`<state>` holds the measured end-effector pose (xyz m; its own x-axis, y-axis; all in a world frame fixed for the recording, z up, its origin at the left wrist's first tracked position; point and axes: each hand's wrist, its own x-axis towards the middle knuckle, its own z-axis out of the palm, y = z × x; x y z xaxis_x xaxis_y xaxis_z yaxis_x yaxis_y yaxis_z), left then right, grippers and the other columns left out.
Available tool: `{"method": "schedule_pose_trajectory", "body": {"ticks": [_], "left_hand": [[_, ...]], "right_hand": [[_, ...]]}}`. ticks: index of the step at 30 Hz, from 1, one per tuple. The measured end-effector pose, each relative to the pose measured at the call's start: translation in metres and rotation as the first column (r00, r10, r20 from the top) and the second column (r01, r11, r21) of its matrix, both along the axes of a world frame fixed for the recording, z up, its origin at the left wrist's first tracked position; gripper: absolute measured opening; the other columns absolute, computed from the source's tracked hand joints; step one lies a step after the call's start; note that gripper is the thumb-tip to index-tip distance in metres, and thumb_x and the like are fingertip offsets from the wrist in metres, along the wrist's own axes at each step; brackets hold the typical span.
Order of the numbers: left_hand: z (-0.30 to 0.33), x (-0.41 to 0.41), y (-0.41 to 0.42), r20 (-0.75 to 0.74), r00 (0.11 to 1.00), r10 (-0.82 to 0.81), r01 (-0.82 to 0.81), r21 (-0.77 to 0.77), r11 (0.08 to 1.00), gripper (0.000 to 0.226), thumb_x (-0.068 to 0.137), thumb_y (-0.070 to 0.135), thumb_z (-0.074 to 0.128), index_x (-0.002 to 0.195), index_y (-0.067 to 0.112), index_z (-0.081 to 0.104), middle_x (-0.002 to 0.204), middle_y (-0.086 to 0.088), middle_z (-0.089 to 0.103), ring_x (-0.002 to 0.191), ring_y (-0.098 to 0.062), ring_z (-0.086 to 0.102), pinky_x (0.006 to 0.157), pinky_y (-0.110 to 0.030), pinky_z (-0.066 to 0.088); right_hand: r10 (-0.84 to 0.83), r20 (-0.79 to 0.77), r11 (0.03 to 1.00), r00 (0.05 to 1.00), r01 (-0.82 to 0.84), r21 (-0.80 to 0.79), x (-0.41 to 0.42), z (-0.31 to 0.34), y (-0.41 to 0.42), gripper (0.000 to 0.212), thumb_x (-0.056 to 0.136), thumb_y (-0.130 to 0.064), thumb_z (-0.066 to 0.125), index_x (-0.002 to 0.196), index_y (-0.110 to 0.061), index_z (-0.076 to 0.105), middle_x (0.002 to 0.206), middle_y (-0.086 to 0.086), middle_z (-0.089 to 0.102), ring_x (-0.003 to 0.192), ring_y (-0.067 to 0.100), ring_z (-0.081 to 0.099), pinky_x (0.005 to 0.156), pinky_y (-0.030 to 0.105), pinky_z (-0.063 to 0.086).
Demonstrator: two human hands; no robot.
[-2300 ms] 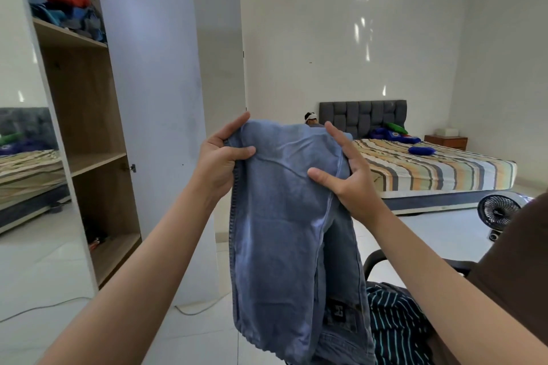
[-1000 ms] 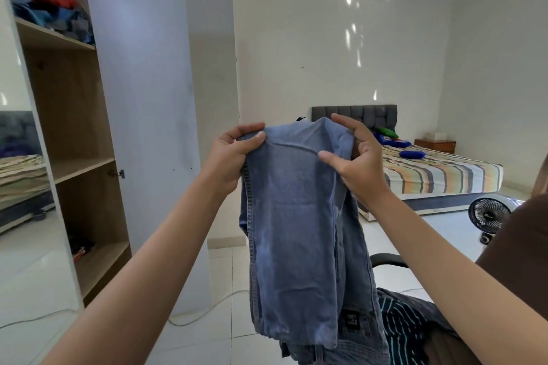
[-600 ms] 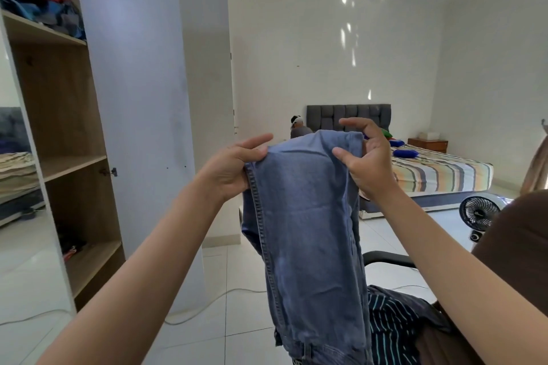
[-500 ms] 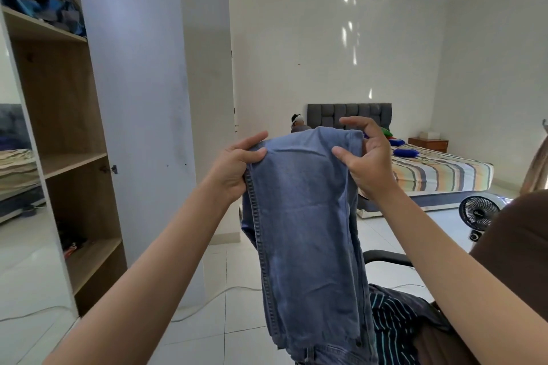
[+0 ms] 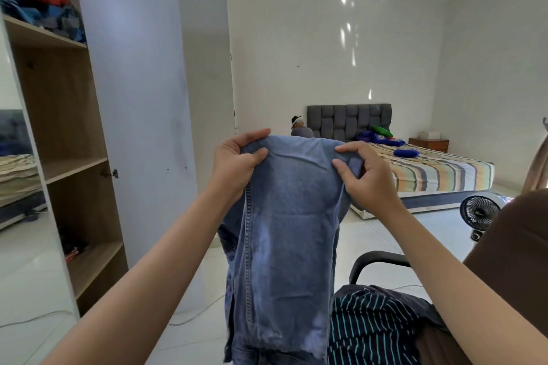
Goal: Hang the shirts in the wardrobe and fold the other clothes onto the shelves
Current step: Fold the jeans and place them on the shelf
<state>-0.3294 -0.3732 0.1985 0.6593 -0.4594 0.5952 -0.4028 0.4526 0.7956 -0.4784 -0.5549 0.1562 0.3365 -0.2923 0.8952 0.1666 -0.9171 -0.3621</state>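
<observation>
A pair of light blue jeans (image 5: 284, 240) hangs folded over in front of me at chest height. My left hand (image 5: 237, 163) pinches its top left corner between thumb and fingers. My right hand (image 5: 364, 178) grips the top right corner. The wooden wardrobe (image 5: 59, 133) stands open at the left, its white door (image 5: 139, 115) swung outward. Its top shelf holds red and blue clothes (image 5: 38, 9); the middle shelf (image 5: 71, 166) is bare. A dark striped shirt (image 5: 373, 332) lies on a chair at the lower right.
A black chair armrest (image 5: 376, 261) sits just behind the jeans. A small fan (image 5: 480, 213) stands on the white tile floor at right. A striped bed (image 5: 430, 172) fills the far right, with a person (image 5: 299, 127) sitting beside its headboard. A white cable (image 5: 189, 317) runs along the floor.
The jeans are gathered shorter, their lower part drawn up. Both hands keep their hold on the top fold, which has dropped slightly. My view has swung a little right.
</observation>
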Motion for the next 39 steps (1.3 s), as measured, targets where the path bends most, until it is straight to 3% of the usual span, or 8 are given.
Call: {"method": "schedule_pose_trajectory", "body": {"ticks": [7, 11, 13, 19, 31, 33, 36, 39], "left_hand": [[0.018, -0.004, 0.011, 0.075, 0.997, 0.026, -0.026, -0.002, 1.0, 0.039, 0.079, -0.013, 0.06, 0.096, 0.02, 0.069, 0.093, 0.009, 0.068, 0.087, 0.003, 0.062, 0.08, -0.011, 0.049], [0.021, 0.002, 0.025, 0.087, 0.996, -0.029, 0.029, -0.001, 1.0, 0.039, 0.079, -0.015, 0.059, 0.095, 0.018, 0.069, 0.088, 0.007, 0.068, 0.082, 0.001, 0.063, 0.076, -0.012, 0.049], [0.023, 0.009, 0.032, 0.082, 0.996, -0.034, 0.034, -0.007, 0.999, 0.038, 0.079, -0.015, 0.059, 0.095, 0.018, 0.069, 0.088, 0.006, 0.068, 0.084, -0.003, 0.063, 0.078, -0.014, 0.048], [0.027, 0.028, 0.055, 0.088, 0.996, -0.013, 0.015, -0.024, 1.0, 0.036, 0.081, -0.013, 0.058, 0.097, 0.018, 0.067, 0.081, 0.011, 0.071, 0.08, -0.003, 0.065, 0.076, -0.016, 0.051], [-0.018, 0.034, 0.064, -0.007, 1.0, 0.01, -0.01, 0.036, 0.999, 0.047, 0.089, 0.01, 0.059, 0.134, 0.016, 0.048, 0.107, -0.003, 0.063, 0.093, -0.009, 0.062, 0.075, -0.012, 0.051], [-0.039, 0.031, 0.065, -0.051, 0.997, -0.063, 0.063, 0.005, 0.998, 0.048, 0.091, 0.01, 0.056, 0.136, 0.02, 0.046, 0.115, -0.002, 0.06, 0.102, -0.011, 0.056, 0.08, -0.011, 0.048], [-0.076, 0.025, 0.057, -0.179, 0.929, -0.323, 0.318, -0.058, 0.946, 0.05, 0.076, 0.031, 0.07, 0.125, 0.028, 0.059, 0.133, 0.008, 0.056, 0.129, -0.011, 0.044, 0.108, -0.034, 0.026], [-0.096, 0.021, 0.038, -0.225, 0.846, -0.483, 0.48, -0.071, 0.874, 0.059, 0.056, 0.048, 0.083, 0.107, 0.02, 0.072, 0.131, -0.003, 0.058, 0.13, -0.017, 0.044, 0.113, -0.039, 0.027]], "right_hand": [[0.075, 0.012, 0.971, 0.997, -0.076, 0.229, 0.011, -0.058, 0.029, 0.081, 0.066, -0.058, 0.07, 0.137, -0.047, 0.031, 0.142, 0.004, 0.021, 0.134, 0.004, 0.02, 0.103, 0.005, 0.023], [0.25, -0.011, 0.958, 0.968, -0.245, 0.15, 0.018, -0.056, 0.038, 0.099, 0.074, -0.056, 0.07, 0.148, -0.043, 0.007, 0.153, -0.026, 0.01, 0.143, -0.005, 0.011, 0.109, 0.009, 0.021], [0.3, 0.008, 0.949, 0.954, -0.3, 0.101, 0.019, -0.046, 0.043, 0.093, 0.079, -0.033, 0.076, 0.148, -0.034, 0.014, 0.149, -0.034, 0.018, 0.141, -0.007, 0.017, 0.109, 0.008, 0.023], [0.322, 0.08, 0.946, 0.943, -0.325, 0.021, 0.021, -0.011, 0.059, 0.038, 0.08, -0.008, 0.072, 0.112, -0.028, 0.064, 0.115, 0.013, 0.062, 0.11, 0.012, 0.059, 0.096, 0.028, 0.048], [0.347, 0.032, 0.937, 0.937, -0.348, 0.032, 0.022, 0.037, 0.07, 0.047, 0.087, 0.004, 0.062, 0.131, -0.012, 0.053, 0.123, -0.018, 0.054, 0.119, -0.005, 0.051, 0.104, 0.015, 0.038], [0.337, 0.018, 0.941, 0.941, -0.338, 0.038, 0.021, 0.039, 0.066, 0.048, 0.087, 0.003, 0.062, 0.131, -0.014, 0.053, 0.125, -0.015, 0.056, 0.12, -0.002, 0.051, 0.105, 0.018, 0.039], [0.341, 0.021, 0.936, 0.94, -0.341, 0.082, 0.017, 0.041, 0.062, 0.048, 0.088, 0.002, 0.062, 0.131, -0.016, 0.054, 0.128, -0.006, 0.056, 0.122, -0.001, 0.051, 0.105, 0.02, 0.04], [0.379, 0.018, 0.919, 0.925, -0.378, 0.114, 0.012, 0.043, 0.062, 0.047, 0.087, 0.003, 0.062, 0.128, -0.018, 0.055, 0.126, -0.011, 0.057, 0.12, -0.003, 0.052, 0.101, 0.016, 0.042]]}}
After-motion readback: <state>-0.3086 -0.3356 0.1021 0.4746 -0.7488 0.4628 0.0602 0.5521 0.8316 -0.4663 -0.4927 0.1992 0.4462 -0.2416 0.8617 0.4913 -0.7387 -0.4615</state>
